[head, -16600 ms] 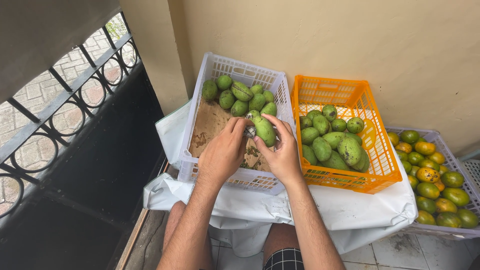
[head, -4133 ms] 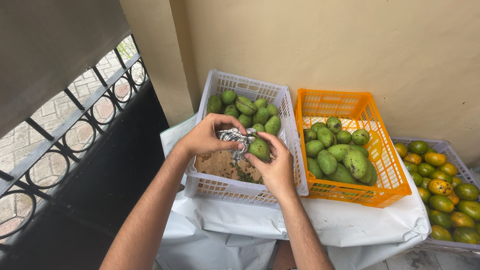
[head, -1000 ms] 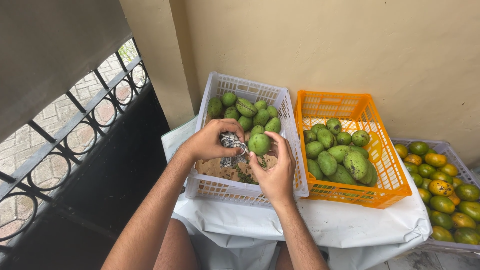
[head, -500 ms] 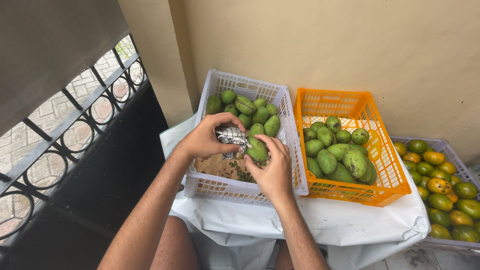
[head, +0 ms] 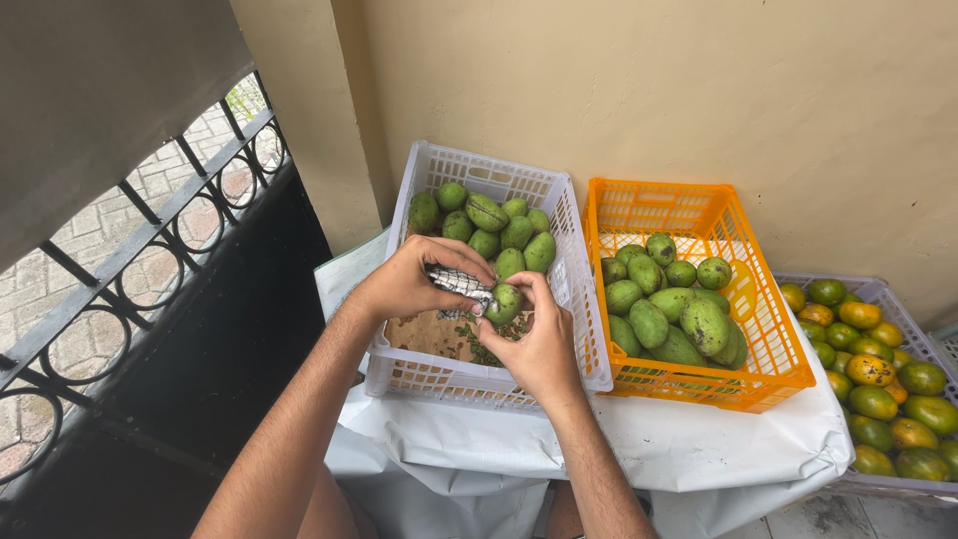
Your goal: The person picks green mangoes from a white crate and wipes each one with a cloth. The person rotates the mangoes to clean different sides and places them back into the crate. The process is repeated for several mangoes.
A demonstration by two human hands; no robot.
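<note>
Since a moment ago my right hand [head: 544,344] has turned the green mango [head: 505,299] lower over the white crate [head: 574,299], pinching it while my left hand [head: 404,284] presses the checked cloth [head: 457,282] against it, mid-wipe, rotation due next.

Right hand [head: 539,344] holds green mango [head: 504,300]; left hand [head: 404,284] presses checkered cloth [head: 457,283].

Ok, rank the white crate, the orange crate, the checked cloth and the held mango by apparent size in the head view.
1-2. White crate and orange crate: they look about alike, so no ranking.
3. Checked cloth, in the left hand.
4. Held mango, at the right hand; both partly hidden, so unsure.
</note>
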